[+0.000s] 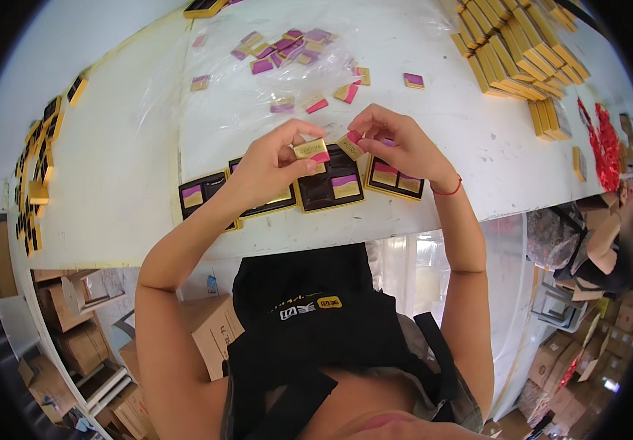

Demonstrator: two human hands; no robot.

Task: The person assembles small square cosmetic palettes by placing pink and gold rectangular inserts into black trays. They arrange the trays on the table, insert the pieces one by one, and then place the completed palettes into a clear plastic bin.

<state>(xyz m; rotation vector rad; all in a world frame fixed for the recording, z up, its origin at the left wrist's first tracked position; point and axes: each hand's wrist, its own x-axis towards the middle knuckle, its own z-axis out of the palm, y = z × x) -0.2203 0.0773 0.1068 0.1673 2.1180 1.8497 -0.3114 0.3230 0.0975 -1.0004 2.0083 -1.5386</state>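
Observation:
My left hand (268, 167) pinches a gold-and-pink wrapped chocolate (311, 151) between thumb and fingers, above a gold-rimmed box with a black divided tray (318, 194). A purple-and-gold chocolate (346, 186) lies in that tray's near right compartment. Close by on the right, my right hand (401, 143) has its fingertips closed on another gold-and-pink chocolate (348, 147), held tilted over the same box's far edge. Beneath my right hand, a second box (397, 194) holds chocolates. Two more boxes stand to the left: one (268, 212) partly hidden by my left forearm, and the leftmost (216, 182) with a purple-and-gold chocolate inside.
Beyond my hands, loose purple-and-gold chocolates (283, 51) lie heaped by clear plastic film (221, 95). Gold boxes (525, 55) are stacked far right, near red shredded material (606, 147). Open boxes (48, 125) line the white table's (122, 169) left edge. Another person's arm (604, 246) shows at right.

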